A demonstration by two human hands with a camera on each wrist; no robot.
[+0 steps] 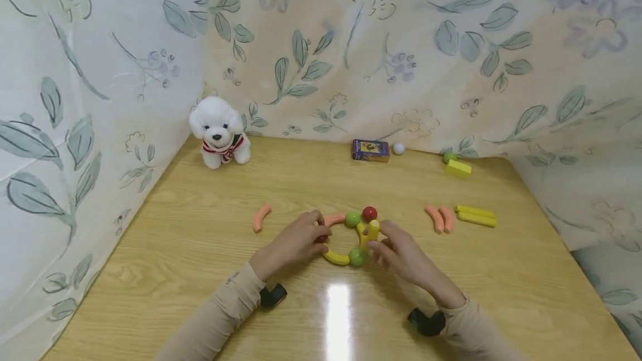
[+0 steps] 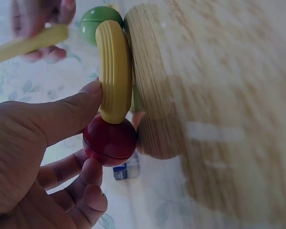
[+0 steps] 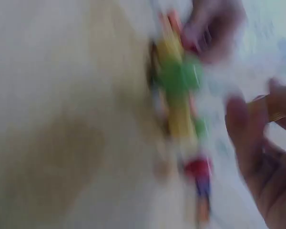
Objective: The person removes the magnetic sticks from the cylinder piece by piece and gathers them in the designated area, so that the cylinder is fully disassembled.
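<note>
Left hand: left hand (image 1: 296, 241) lies on the table (image 1: 190, 249) with fingers curled, thumb pressed to a curved yellow piece (image 2: 115, 71) and fingers round a dark red ball (image 2: 109, 142) at that piece's end
Right hand: right hand (image 1: 401, 255) pinches a straight yellow stick (image 1: 373, 230) between thumb and fingertips, holding it upright just beside the ring
Ring of pieces: ring of pieces (image 1: 348, 235) sits between the two hands near the table's middle; curved yellow and orange pieces are joined by a green ball (image 1: 358, 256) at the near side, a second green ball (image 1: 353, 218) and a red ball (image 1: 369, 214) at the far side
Right wrist view: too blurred to add detail
Loose pieces, left: one orange curved piece (image 1: 261, 218) lies apart from the ring
Loose pieces, right: two orange pieces (image 1: 439, 218) lie side by side, just beside two yellow sticks (image 1: 475, 215)
Far edge: yellow block (image 1: 458, 168), small card box (image 1: 370, 150) with a white ball (image 1: 398, 149) beside it, and a white plush dog (image 1: 219, 131) in the left corner
</note>
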